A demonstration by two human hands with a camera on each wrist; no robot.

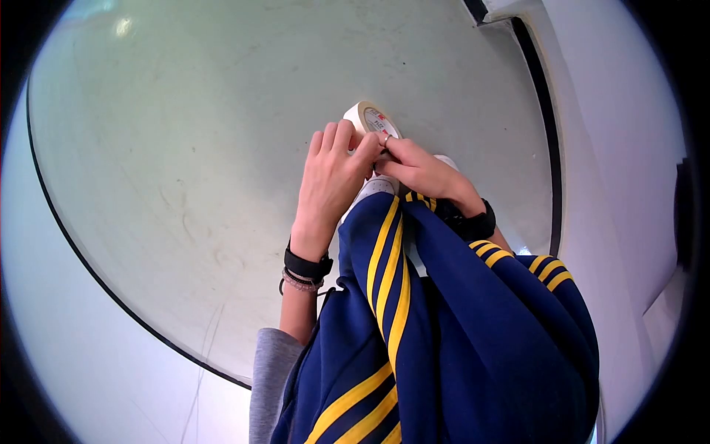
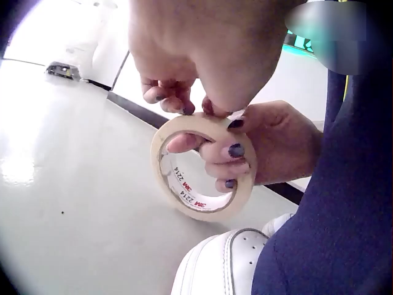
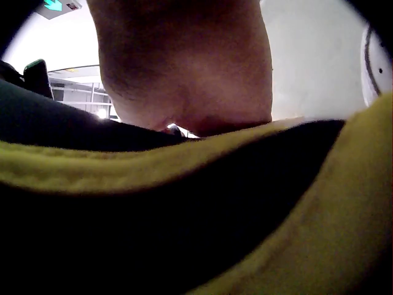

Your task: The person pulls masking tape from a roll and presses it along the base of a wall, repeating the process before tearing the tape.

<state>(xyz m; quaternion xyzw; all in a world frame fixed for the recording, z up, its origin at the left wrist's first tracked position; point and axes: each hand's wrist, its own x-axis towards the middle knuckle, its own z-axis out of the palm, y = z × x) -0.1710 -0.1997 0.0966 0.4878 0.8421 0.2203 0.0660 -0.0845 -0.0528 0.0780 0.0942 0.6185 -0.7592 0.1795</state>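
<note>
A roll of cream masking tape (image 2: 242, 195) with printing inside its core stands out over the floor, just beyond a white shoe. My right hand (image 2: 276, 138) grips it, several fingers through the core and the thumb on the outer rim. From above, my left hand (image 2: 209, 46) bends its fingers down, thumb and fingertips (image 2: 184, 110) pinching at the tape's outer face beside the right thumb. In the head view the left hand (image 1: 329, 177) and right hand (image 1: 425, 174) meet at the near side of the roll (image 1: 356, 115). Trouser fabric (image 3: 153, 172) hides the right fingers in the right wrist view.
White shoes (image 2: 227, 261) and navy trousers with yellow stripes (image 1: 399, 281) are close below the hands. Pale floor (image 1: 207, 133) spreads ahead and left. A white wall (image 1: 614, 111) with a black skirting strip (image 1: 543, 96) runs along the right.
</note>
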